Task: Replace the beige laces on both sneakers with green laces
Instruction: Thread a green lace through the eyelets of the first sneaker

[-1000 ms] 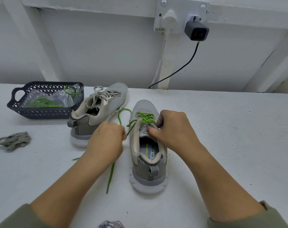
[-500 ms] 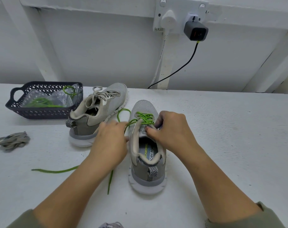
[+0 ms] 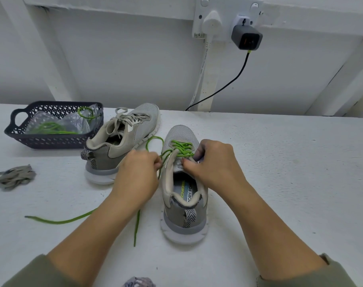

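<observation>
Only one piece of print is showing clearly enough to read, on the insole (image 3: 186, 190) of the near sneaker (image 3: 183, 191) at the centre of the frame. Black letters "MORY FOA" are running along it, the ends of the words cut off by the shoe's collar. Beside them, green letters reading "CHERS" are showing, the start hidden.

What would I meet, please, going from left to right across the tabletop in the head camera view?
Pile of removed beige laces → dark basket → sneaker with beige laces → left hand → sneaker with green laces → right hand.
</observation>
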{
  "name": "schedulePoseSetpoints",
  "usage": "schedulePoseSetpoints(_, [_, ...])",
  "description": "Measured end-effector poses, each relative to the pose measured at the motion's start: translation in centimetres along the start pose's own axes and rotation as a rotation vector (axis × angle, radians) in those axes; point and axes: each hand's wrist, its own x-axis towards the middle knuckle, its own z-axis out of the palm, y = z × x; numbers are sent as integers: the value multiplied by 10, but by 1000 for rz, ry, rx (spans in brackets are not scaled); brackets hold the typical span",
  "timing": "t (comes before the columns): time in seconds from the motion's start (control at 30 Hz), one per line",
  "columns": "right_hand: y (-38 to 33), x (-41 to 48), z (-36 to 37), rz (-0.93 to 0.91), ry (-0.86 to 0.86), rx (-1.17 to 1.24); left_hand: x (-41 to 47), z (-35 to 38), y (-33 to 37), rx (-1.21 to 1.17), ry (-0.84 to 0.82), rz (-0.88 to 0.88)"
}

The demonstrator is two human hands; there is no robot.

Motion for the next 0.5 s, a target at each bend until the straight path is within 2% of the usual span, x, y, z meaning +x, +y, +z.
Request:
schedulePoseSetpoints(0.07, [1, 0, -1, -3, -1, 12, -7, 9, -4, 17, -81, -46])
schedulePoseSetpoints(0.17, [0, 0, -1, -6, -6, 15, -6, 6, 0, -209, 84, -3])
schedulePoseSetpoints(0.23, [-1, -1, -1, -6, -8, 14, 1, -1, 2, -270, 162, 63])
schedulePoseSetpoints(0.3, [-2, -1, -1, -7, -7, 12, 3, -4, 6, -319, 141, 120])
schedulePoseSetpoints(0.5, [-1, -1, 0, -3, 0, 18, -8, -12, 15, -530, 64, -1])
